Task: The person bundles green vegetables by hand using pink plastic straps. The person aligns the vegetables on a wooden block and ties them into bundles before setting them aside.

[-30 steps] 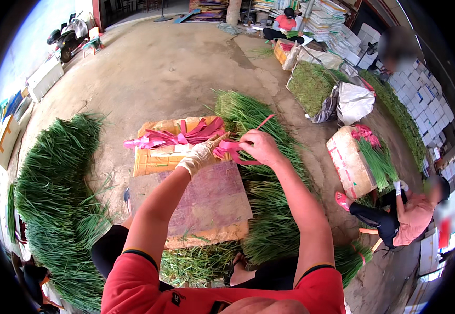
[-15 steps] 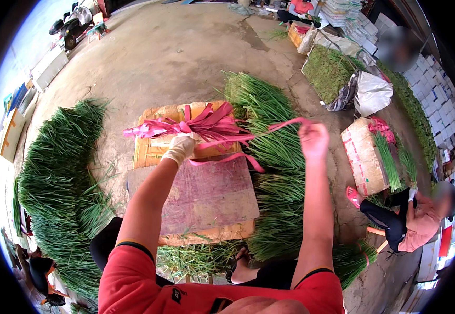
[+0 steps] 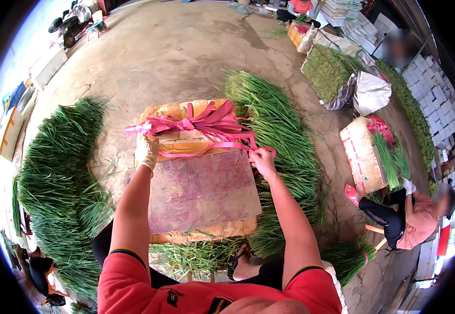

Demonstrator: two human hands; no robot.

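A pink ribbon (image 3: 201, 152) runs across the top of a taped box (image 3: 183, 143). Its left end is pinched by my left hand (image 3: 147, 152), which wears a pale glove. At its other end, my bare right hand (image 3: 262, 161) closes on the ribbon near the box's right edge. Behind the stretched strip lies a tied bunch of pink ribbons (image 3: 206, 123), its loose tails spreading to the right. A flat, purple-stained board (image 3: 204, 193) covers the nearer part of the box, below both hands.
Green leafy stalks lie in a long heap (image 3: 63, 183) on my left and another heap (image 3: 274, 125) on my right. A tied bundle (image 3: 349, 260) rests at lower right. Further right, a co-worker (image 3: 421, 214) sits by a second box (image 3: 362, 157). Another person sits at the far back.
My right hand has come down and left to the box's edge. My left hand has moved left and nearer to me, and the ribbon now lies low across the box.
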